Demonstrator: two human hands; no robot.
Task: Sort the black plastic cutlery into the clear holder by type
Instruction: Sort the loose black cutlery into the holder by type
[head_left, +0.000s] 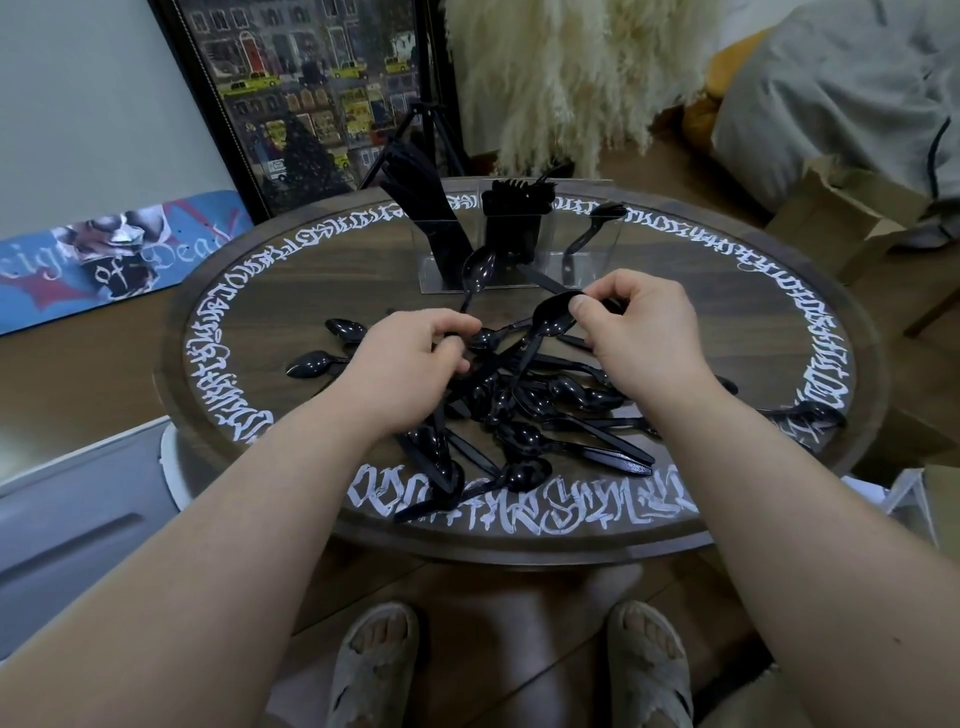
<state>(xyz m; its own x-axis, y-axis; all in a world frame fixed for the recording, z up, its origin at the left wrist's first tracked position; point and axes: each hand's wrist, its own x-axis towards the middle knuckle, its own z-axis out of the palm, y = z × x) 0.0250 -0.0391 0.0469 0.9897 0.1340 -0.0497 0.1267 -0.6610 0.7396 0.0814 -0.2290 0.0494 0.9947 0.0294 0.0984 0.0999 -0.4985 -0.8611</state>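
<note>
A heap of black plastic cutlery (540, 410), mostly spoons, lies in the middle of the round table (753, 291). My left hand (415, 364) grips the handle of a black spoon (478, 270) whose bowl stands up above the heap. My right hand (639, 332) pinches the bowl of another black spoon (550, 317) that slants down into the pile. Behind them stands the clear holder (597, 228): knives (421, 208) lean in its left compartment, forks (514, 208) fill the middle one, and a single spoon (592, 228) leans in the right one.
A few loose spoons (322, 358) lie left of the heap and one lies at the table's right rim (810, 415). A framed picture (311, 88), a tripod and a fluffy white plume (566, 78) stand behind the table. Cardboard boxes (852, 213) sit to the right.
</note>
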